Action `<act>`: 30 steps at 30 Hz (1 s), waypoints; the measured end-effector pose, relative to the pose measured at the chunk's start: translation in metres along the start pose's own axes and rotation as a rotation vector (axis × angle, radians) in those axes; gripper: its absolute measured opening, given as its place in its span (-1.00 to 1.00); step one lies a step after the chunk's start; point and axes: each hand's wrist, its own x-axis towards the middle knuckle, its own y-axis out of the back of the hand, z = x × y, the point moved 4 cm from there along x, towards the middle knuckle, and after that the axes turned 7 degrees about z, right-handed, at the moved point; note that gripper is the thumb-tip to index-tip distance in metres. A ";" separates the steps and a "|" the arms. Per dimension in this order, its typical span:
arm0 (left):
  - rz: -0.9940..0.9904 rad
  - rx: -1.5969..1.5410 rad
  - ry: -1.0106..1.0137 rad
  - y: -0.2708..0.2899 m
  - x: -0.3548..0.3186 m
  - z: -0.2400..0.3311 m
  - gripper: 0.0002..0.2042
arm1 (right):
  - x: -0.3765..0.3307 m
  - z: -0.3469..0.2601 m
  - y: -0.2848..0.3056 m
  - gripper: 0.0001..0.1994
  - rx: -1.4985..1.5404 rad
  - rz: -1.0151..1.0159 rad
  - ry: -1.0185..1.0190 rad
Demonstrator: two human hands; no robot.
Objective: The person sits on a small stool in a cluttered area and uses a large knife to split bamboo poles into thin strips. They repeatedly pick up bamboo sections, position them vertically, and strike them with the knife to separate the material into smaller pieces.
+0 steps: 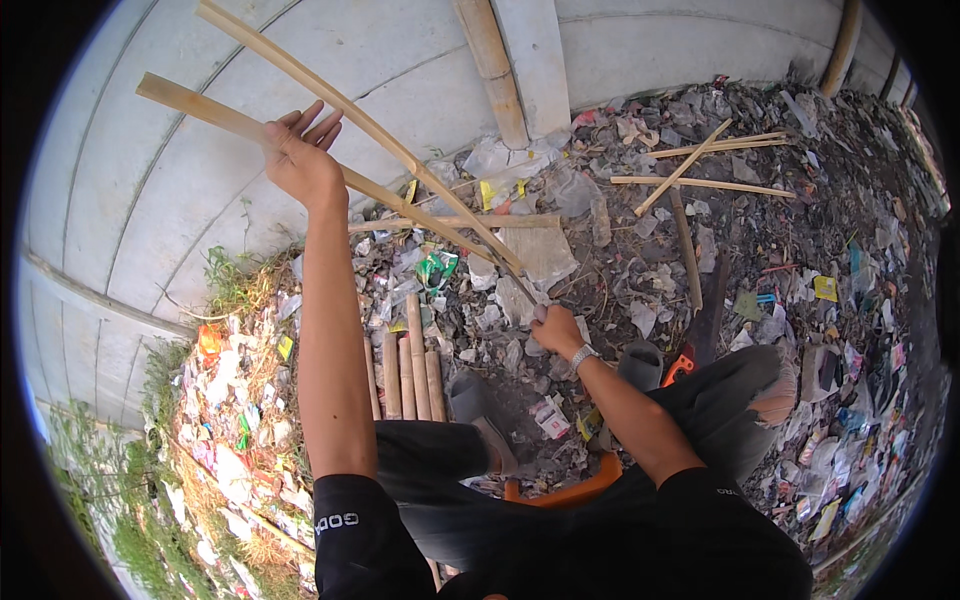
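Two long bamboo strips, a left one [200,107] and a right one [330,95], spread apart at their upper ends and come together low down. My left hand [305,165] lies against the left strip, which passes behind it. Its fingers are apart and reach toward the right strip; the thumb is blurred. Where the strips meet, a narrow knife [524,291] points up toward the joined ends. My right hand [560,333] is closed around its handle, which is mostly hidden. A wristwatch [584,354] sits on my right wrist.
Short bamboo pieces [415,370] lie beside my left foot. A saw with an orange handle [679,366] rests by my right leg, and an orange stool [570,490] is beneath me. Cut strips [700,183] lie on littered ground. A grey wall [420,100] and bamboo post [493,75] stand ahead.
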 end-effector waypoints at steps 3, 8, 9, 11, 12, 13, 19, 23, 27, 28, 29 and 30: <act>0.077 0.053 -0.024 0.013 -0.006 -0.013 -0.48 | -0.004 -0.025 0.024 -0.71 -0.068 0.068 0.102; 0.256 0.142 -0.165 0.022 0.001 -0.027 -0.54 | -0.005 -0.021 0.015 -0.71 -0.114 0.107 0.135; 0.274 0.140 -0.138 0.026 0.003 -0.029 -0.51 | -0.011 -0.024 0.017 -0.74 -0.121 0.063 0.125; 0.271 0.173 -0.006 0.033 0.004 -0.036 -0.46 | -0.010 -0.001 0.002 -0.72 -0.179 0.033 0.101; 0.263 0.185 0.061 0.032 0.003 -0.038 -0.44 | -0.011 0.015 -0.004 -0.70 -0.205 0.023 0.084; 0.249 0.146 0.099 0.042 0.009 -0.042 -0.41 | -0.015 0.028 -0.008 -0.70 -0.182 0.009 0.018; 0.053 -0.112 0.426 0.080 0.029 -0.077 -0.24 | -0.032 0.066 -0.004 -0.55 -0.165 -0.048 -0.183; -0.292 -0.195 0.498 0.073 0.044 -0.080 -0.28 | -0.031 0.064 -0.008 -0.56 -0.172 -0.029 -0.135; -0.222 0.148 0.400 0.075 0.054 -0.089 -0.50 | -0.031 0.071 -0.019 -0.63 -0.176 0.073 -0.001; -0.154 0.144 0.379 0.070 0.053 -0.089 -0.56 | -0.028 0.081 -0.024 -0.66 -0.184 0.107 0.025; -0.086 0.141 0.358 0.064 0.050 -0.090 -0.63 | -0.019 0.095 -0.033 -0.66 -0.036 -0.020 -0.038; -0.023 0.136 0.339 0.058 0.046 -0.092 -0.68 | -0.007 0.112 -0.039 -0.67 0.115 -0.140 -0.108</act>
